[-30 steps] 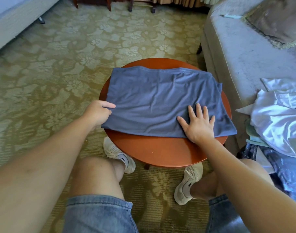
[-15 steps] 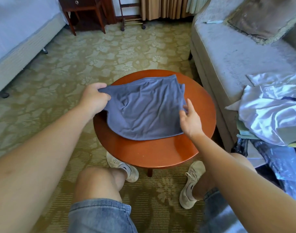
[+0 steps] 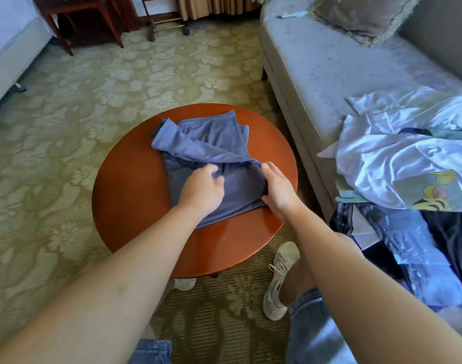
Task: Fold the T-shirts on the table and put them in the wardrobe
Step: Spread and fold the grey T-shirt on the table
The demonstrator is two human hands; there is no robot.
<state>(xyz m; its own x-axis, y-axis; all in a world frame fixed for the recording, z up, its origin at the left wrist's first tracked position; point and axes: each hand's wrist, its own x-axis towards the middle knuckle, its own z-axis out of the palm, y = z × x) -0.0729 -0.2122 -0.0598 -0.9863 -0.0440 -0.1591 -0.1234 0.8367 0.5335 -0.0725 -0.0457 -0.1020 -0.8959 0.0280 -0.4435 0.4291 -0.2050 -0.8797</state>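
Note:
A blue-grey T-shirt [image 3: 208, 143] lies partly folded on the round red-brown table [image 3: 130, 185], its left side doubled over toward the right. My left hand [image 3: 202, 189] is on the near part of the shirt and pinches a fold of the cloth with curled fingers. Just to the right, my right hand [image 3: 277, 189] presses its straight fingers against the shirt's right edge, thumb under the cloth's edge. The wardrobe is not in view.
A grey sofa [image 3: 329, 64] runs along the right, with a cushion [image 3: 366, 17] at the back and a heap of pale and dark clothes [image 3: 408, 158] near me. A bed [image 3: 6, 43] and dark wooden furniture [image 3: 85, 19] stand at far left on patterned carpet.
My left hand has carried the shirt's left side across to the right and come down beside my right hand. The shirt is now narrower. The camera has risen.

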